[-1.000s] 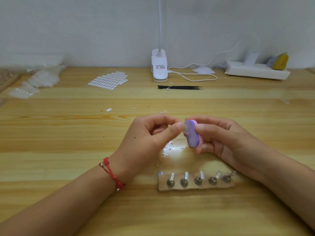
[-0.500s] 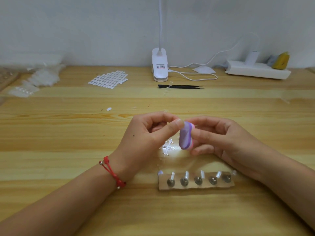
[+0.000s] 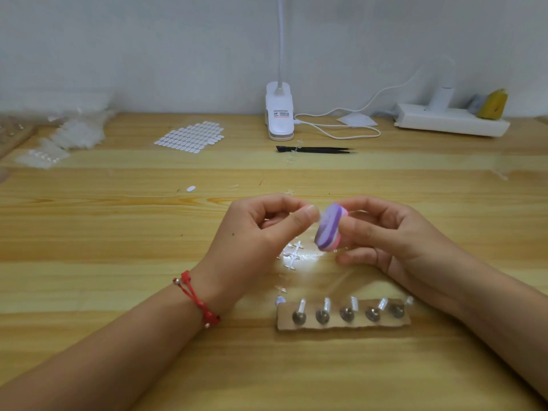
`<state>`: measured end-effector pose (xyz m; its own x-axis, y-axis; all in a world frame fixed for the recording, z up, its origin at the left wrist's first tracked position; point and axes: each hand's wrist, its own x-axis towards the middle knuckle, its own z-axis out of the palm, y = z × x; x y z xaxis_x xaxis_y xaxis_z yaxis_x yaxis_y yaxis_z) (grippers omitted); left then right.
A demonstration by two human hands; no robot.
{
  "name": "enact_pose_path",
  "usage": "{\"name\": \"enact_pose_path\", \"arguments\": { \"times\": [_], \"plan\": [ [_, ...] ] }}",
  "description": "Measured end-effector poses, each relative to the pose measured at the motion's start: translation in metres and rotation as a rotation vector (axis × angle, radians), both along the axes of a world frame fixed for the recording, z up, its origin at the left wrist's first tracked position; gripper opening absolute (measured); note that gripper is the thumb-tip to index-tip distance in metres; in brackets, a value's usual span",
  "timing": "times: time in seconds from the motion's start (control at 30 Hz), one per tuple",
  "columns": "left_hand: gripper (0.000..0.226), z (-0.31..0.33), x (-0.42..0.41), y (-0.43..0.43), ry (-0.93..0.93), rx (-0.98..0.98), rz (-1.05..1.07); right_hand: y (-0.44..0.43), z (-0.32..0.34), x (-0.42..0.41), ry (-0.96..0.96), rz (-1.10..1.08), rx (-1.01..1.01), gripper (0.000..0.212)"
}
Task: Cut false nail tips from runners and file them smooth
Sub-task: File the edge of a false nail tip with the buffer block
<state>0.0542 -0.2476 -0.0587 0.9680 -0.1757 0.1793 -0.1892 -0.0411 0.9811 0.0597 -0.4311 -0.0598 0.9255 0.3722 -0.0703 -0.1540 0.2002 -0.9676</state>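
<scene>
The nail tip (image 3: 318, 214) was pinched between the thumb and forefinger of the left hand (image 3: 255, 232), above the middle of the table (image 3: 118, 232). It was so small and clear that only a pale glint showed at the fingertips, and its edge could not be made out. It met the upper end of the purple and pink file block (image 3: 328, 228). The right hand (image 3: 394, 235) gripped the block between its thumb and curled fingers, with the purple face tilted toward the left hand.

The likeliest mishap was the tip springing out of so slight a pinch if the block pressed or dragged too hard. It would probably have dropped among the clear runner scraps (image 3: 293, 255) lying directly below, where one clear sliver would be hard to tell from another. With so little of the tip standing proud, the block could as easily have rubbed the thumb as the plastic. A heavy or uneven stroke could also have taken off more than the cut stub and spoiled the curve.

Nearer the body, the cardboard strip (image 3: 344, 324) carried a row of metal pegs (image 3: 322, 315) with tips on them. The right forearm passed just beside its end, so a wide filing motion could have knocked it.
</scene>
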Motion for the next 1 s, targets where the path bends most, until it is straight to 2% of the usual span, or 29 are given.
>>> {"name": "enact_pose_path", "arguments": {
  "times": [0.07,0.2,0.3,0.43,0.53,0.67,0.77,0.9,1.0],
  "plan": [
    [0.022,0.0004,0.0003,0.0006,0.006,0.009,-0.015,-0.0006,-0.0009,0.0009,0.007,-0.043,0.032,0.024],
    [0.015,-0.0015,0.0026,0.0021,0.031,0.012,-0.04,0.0006,-0.0011,-0.0002,-0.012,0.015,-0.02,0.031],
    [0.013,-0.002,0.0022,0.0019,0.031,0.018,-0.053,-0.001,-0.0024,0.0007,0.0,-0.046,0.024,0.031],
    [0.011,-0.0013,0.0023,0.0021,0.031,-0.018,-0.039,0.0032,-0.0014,-0.0021,-0.03,0.026,-0.051,0.033],
    [0.011,-0.0008,0.0028,0.0013,0.026,-0.003,-0.052,0.0021,-0.0028,0.0002,-0.02,-0.08,0.026,0.027],
    [0.012,-0.0014,0.0037,0.0021,0.037,-0.025,-0.031,0.0048,-0.0008,-0.0027,-0.057,0.02,-0.055,0.028],
    [0.012,-0.0011,0.0038,0.0017,0.041,-0.01,-0.023,0.0017,-0.0022,0.0,-0.022,-0.092,0.054,0.022],
    [0.016,-0.0018,0.0046,0.0015,0.061,-0.042,0.006,0.0044,-0.001,-0.0043,-0.089,0.044,-0.097,0.027],
    [0.019,-0.0017,0.0047,0.0025,0.059,-0.048,-0.004,0.0024,-0.0028,-0.0009,-0.043,-0.083,0.013,0.022]
  ]
}}
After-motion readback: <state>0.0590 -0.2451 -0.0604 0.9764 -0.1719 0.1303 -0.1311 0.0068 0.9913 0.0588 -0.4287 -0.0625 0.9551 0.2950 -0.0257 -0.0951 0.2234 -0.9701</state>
